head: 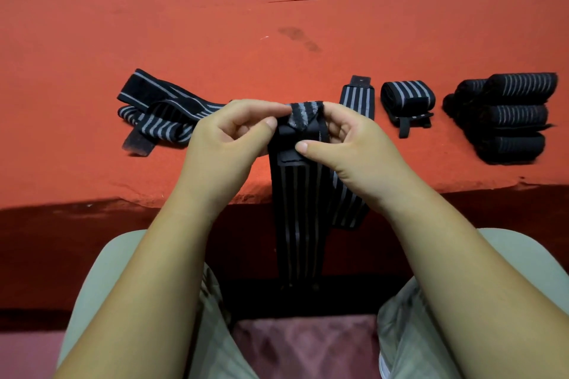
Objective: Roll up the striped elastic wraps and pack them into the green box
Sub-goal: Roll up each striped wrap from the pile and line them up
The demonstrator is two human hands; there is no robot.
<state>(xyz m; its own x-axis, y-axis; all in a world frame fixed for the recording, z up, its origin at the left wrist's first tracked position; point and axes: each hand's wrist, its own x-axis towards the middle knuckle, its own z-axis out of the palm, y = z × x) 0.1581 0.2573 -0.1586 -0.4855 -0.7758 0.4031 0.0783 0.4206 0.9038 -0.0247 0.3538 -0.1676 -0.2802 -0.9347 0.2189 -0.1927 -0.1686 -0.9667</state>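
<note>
Pinching striped wrap (297, 209) at its top end with curled fingers (271, 124) of left hand (228, 138) and right hand (348, 144), long axis hanging straight down below them.

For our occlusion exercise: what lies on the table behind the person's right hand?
A flat striped wrap, black tab at its far end, lies on the red table. The right hand covers its middle, which cannot be seen.
</note>
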